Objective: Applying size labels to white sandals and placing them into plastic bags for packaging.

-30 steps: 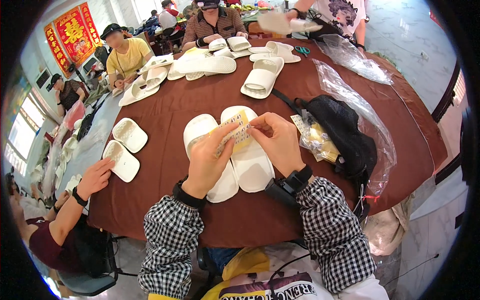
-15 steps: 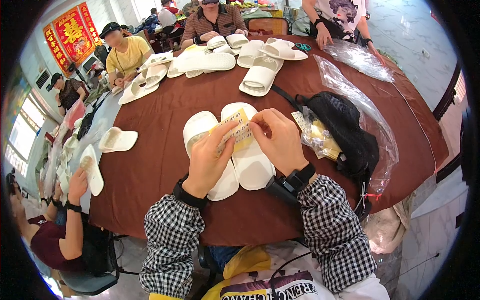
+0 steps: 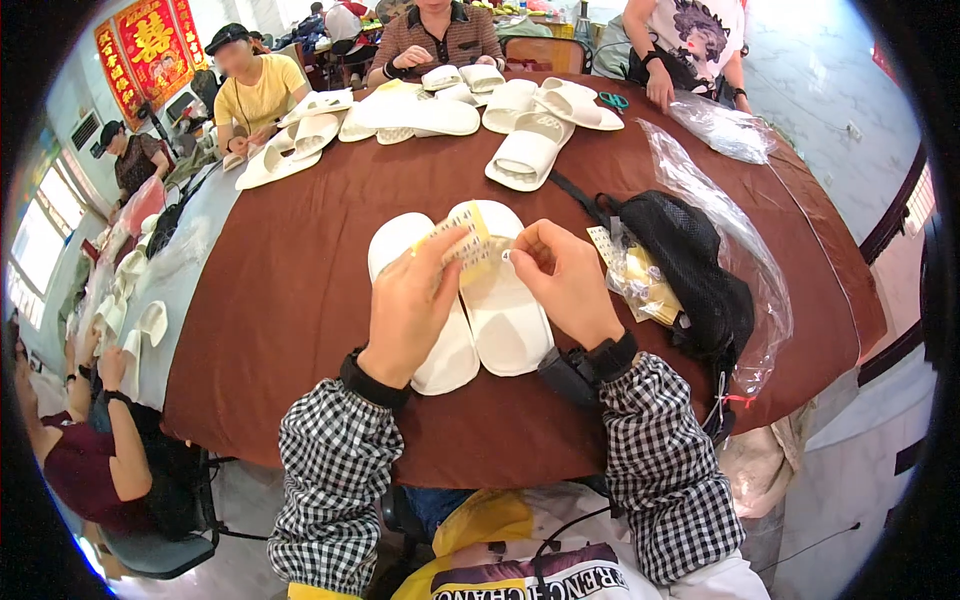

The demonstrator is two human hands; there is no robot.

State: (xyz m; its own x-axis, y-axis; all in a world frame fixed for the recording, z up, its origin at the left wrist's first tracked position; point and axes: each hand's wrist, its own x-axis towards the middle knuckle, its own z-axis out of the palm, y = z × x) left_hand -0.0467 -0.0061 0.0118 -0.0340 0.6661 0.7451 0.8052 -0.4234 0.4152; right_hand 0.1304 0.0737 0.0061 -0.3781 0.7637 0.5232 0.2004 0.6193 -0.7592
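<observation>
My left hand (image 3: 415,305) pinches a yellow-backed sheet of small white stickers (image 3: 474,240) above a pair of white slippers. Between the thumb and forefinger of my right hand (image 3: 568,278) is one small round sticker (image 3: 507,256), free of the sheet. The right slipper (image 3: 510,330) lies under the sheet and between my hands; the left slipper (image 3: 445,350) is beside it, partly covered by my left hand. Both slippers rest on the brown tablecloth with their toe ends toward me.
More white slippers (image 3: 530,150) lie across the far side of the table. To my right are a black mesh bag (image 3: 690,265), a packet of yellow sheets (image 3: 645,280) and clear plastic film (image 3: 740,250). Green scissors (image 3: 613,101) lie farther back. Several people sit or stand around the table.
My right hand has peeled a sticker off the sheet and moved slightly right and down. The sheet is tilted more upright. At the left, a co-worker has drawn slippers off the brown cloth.
</observation>
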